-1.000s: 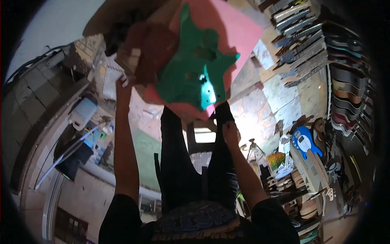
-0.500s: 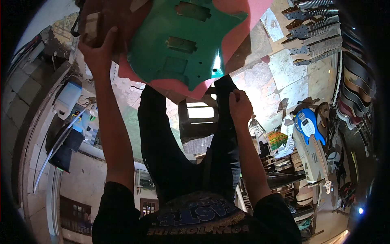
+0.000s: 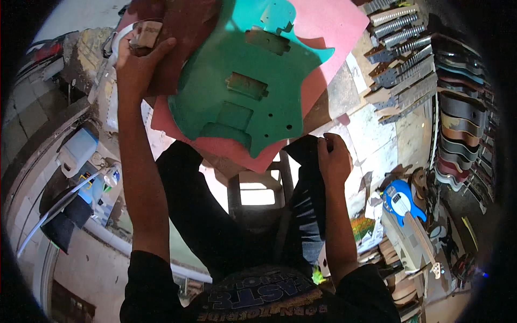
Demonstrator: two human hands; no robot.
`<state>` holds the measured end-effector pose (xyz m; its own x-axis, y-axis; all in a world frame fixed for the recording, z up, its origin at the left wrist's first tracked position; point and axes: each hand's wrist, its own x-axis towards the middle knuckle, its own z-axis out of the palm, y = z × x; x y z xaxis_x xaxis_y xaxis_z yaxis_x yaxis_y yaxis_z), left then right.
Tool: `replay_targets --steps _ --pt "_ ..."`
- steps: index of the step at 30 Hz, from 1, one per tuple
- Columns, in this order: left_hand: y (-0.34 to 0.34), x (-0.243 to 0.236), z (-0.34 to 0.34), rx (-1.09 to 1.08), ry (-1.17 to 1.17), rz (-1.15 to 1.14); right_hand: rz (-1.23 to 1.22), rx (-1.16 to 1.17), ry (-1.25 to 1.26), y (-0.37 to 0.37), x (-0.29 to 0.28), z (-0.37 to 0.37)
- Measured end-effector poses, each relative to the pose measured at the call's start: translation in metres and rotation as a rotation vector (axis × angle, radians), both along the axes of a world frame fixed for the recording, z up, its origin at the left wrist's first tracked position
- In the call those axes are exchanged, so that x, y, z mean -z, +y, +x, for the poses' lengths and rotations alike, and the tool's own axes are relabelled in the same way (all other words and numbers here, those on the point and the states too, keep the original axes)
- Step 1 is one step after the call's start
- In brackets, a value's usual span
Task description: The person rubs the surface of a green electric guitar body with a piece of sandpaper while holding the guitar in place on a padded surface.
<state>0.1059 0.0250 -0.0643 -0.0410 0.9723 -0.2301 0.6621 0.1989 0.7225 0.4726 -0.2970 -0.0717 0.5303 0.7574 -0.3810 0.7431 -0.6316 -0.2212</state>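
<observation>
A teal-green guitar body (image 3: 242,91) with routed cavities lies on a pink foam sheet (image 3: 334,27) on the bench in front of me. My left hand (image 3: 137,62) reaches up to the body's left side and grips a small wooden block (image 3: 145,33). The block rests against a reddish-brown sheet (image 3: 186,37) beside the guitar body. My right hand (image 3: 334,159) sits on my right knee, below the pink sheet's edge, with its fingers curled against my dark trousers (image 3: 307,215).
A stool (image 3: 258,194) stands between my legs. Guitar necks (image 3: 404,43) and stacked guitar bodies (image 3: 463,129) line the right wall. A blue guitar (image 3: 401,199) lies at the lower right. A blue and white container (image 3: 78,151) sits on the left.
The view has tilted, so the guitar body and pink sheet now appear closer and lower. My left hand stays up at the block and my right hand stays on my knee.
</observation>
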Motion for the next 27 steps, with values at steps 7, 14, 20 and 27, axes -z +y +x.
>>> replay_targets --steps 7,14,20,27 --pt "-0.031 0.006 -0.015 -0.189 -0.208 0.200 -0.038 0.017 -0.053 0.001 -0.003 0.000" --pt "-0.089 -0.038 -0.032 -0.260 -0.148 0.554 0.174 -0.026 -0.071 -0.004 0.009 0.000" --pt "-0.171 -0.123 -0.028 -0.128 -0.254 0.713 0.649 0.099 0.412 -0.012 0.016 0.006" --pt "-0.323 -0.194 -0.058 0.204 0.020 0.456 0.834 -0.387 1.132 -0.021 -0.154 -0.135"
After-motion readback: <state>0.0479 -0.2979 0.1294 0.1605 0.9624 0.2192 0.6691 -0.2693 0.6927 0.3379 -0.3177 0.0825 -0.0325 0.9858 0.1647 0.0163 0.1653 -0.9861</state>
